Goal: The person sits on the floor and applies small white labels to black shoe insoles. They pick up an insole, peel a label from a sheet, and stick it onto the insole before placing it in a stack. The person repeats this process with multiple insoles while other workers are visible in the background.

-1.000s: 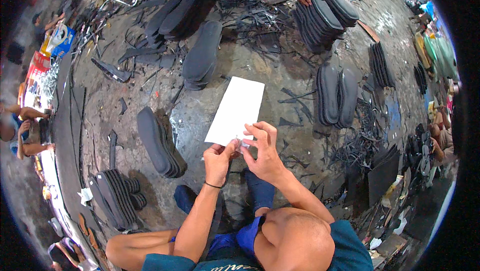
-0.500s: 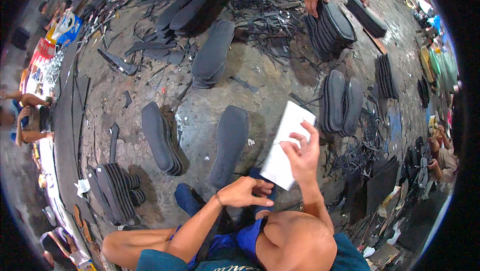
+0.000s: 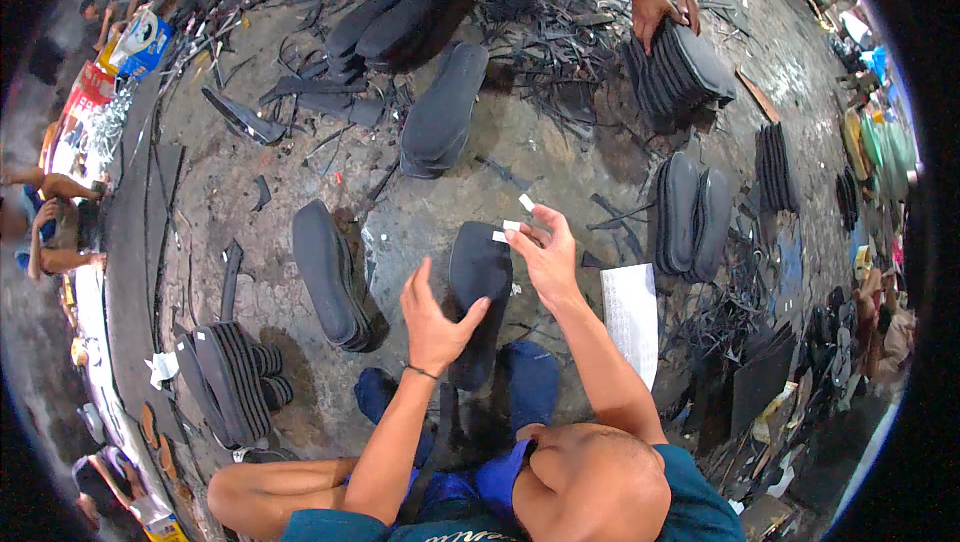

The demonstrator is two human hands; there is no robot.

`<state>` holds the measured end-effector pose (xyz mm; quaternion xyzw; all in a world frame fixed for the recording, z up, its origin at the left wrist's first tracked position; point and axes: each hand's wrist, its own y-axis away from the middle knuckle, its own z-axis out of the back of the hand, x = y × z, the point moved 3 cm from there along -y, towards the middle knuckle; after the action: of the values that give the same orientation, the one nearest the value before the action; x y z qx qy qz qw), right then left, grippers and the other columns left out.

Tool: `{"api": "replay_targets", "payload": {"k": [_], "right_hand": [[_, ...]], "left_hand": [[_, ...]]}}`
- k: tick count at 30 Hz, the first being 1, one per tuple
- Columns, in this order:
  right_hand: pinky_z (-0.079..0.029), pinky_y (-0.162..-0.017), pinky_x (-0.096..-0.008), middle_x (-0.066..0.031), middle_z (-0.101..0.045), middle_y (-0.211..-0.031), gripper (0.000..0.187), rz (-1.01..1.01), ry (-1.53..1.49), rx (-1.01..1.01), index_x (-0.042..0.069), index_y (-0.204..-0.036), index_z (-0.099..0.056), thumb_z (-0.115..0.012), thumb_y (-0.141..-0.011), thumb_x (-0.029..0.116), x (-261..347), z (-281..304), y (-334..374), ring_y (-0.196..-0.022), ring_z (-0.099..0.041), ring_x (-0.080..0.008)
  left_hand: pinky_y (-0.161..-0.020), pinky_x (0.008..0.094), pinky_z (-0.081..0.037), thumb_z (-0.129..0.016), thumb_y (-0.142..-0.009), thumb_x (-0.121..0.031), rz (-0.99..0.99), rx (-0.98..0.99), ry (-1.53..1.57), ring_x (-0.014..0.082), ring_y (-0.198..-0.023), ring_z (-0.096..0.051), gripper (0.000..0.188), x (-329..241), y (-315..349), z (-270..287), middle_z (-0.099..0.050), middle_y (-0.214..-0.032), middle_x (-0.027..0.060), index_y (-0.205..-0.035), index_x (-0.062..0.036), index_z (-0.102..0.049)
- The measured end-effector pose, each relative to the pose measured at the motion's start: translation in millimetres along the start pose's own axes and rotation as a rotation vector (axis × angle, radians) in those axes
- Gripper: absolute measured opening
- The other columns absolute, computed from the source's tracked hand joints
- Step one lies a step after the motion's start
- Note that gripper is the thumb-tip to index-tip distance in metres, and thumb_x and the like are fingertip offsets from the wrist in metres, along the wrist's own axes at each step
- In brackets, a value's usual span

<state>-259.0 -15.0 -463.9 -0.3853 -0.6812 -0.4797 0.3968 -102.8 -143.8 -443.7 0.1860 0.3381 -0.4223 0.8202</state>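
A dark grey shoe sole (image 3: 480, 267) lies on the floor in front of me, its heel end toward my feet. My left hand (image 3: 437, 320) is spread, thumb over the sole's left side. Beside the sole's far end, my right hand (image 3: 548, 260) has bent fingers with small white stickers (image 3: 511, 226) at the fingertips and thumb. Whether the sticker nearest the sole touches it, I cannot tell. A white sheet of paper (image 3: 630, 322) rests on the floor to the right of my right forearm. Left of the sole stands a stack of soles (image 3: 328, 277).
More sole stacks stand at the left (image 3: 225, 382), at the right (image 3: 690, 217) and farther ahead (image 3: 445, 112). Across from me, another person's hands (image 3: 660, 17) hold a large stack of soles (image 3: 680, 77). Black scraps (image 3: 560, 72) litter the floor.
The white sheet has left my right hand for the floor. Small stickers now show on that hand's fingertips. My left hand has moved up to the sole. The other person's hands have come together on one stack.
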Motion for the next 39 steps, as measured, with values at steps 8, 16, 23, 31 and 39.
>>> {"api": "replay_targets", "payload": {"k": [8,16,23,31,39], "right_hand": [[-0.057,-0.077,-0.0316,-0.0129,-0.037,-0.126,0.054,0.385,0.570,0.003,0.000,-0.122,-0.045,-0.077,-0.078,0.000,2,-41,-1,-0.106,-0.060,-0.0231],[-0.052,-0.071,-0.0297,-0.0124,-0.056,-0.108,0.046,-0.043,0.223,-0.044,0.000,-0.119,-0.045,-0.075,-0.085,0.005,-6,-6,-9,-0.086,-0.064,-0.0167],[-0.052,-0.066,-0.0292,-0.0127,-0.048,-0.114,0.041,0.053,0.257,-0.162,-0.001,-0.113,-0.047,-0.075,-0.084,0.005,-32,-28,-2,-0.079,-0.065,-0.0175],[-0.052,-0.073,-0.0310,-0.0164,-0.052,-0.114,0.050,0.241,0.547,-0.143,-0.002,-0.115,-0.048,-0.079,-0.079,0.011,-31,-19,-11,-0.084,-0.061,-0.0187],[-0.049,-0.070,-0.0263,-0.0100,-0.068,-0.092,0.040,-0.046,0.203,-0.092,-0.002,-0.113,-0.047,-0.074,-0.087,0.011,-41,-10,-6,-0.080,-0.061,-0.0123]], "left_hand": [[-0.113,0.0541,-0.024,-0.084,-0.066,-0.046,-0.189,0.081,-0.168,0.0443,-0.139,-0.027,0.106,-23,-24,-35,-0.026,-0.154,0.0230,-0.148,-0.0037,-0.032],[-0.115,0.0515,-0.021,-0.082,-0.071,-0.041,-0.090,-0.043,0.073,0.0423,-0.140,-0.030,0.098,10,-40,15,-0.032,-0.152,0.0261,-0.147,0.0006,-0.035],[-0.114,0.0557,-0.021,-0.083,-0.064,-0.047,-0.244,0.198,-0.177,0.0432,-0.143,-0.022,0.108,-21,-36,-12,-0.025,-0.156,0.0206,-0.152,-0.0111,-0.031],[-0.114,0.0536,-0.023,-0.084,-0.061,-0.039,-0.170,0.246,-0.135,0.0435,-0.139,-0.026,0.110,-7,-33,-35,-0.024,-0.156,0.0212,-0.151,-0.0055,-0.030],[-0.116,0.0541,-0.018,-0.082,-0.066,-0.043,-0.086,0.119,-0.374,0.0442,-0.146,-0.015,0.106,19,-52,22,-0.021,-0.158,0.0230,-0.150,-0.0050,-0.031]]}}
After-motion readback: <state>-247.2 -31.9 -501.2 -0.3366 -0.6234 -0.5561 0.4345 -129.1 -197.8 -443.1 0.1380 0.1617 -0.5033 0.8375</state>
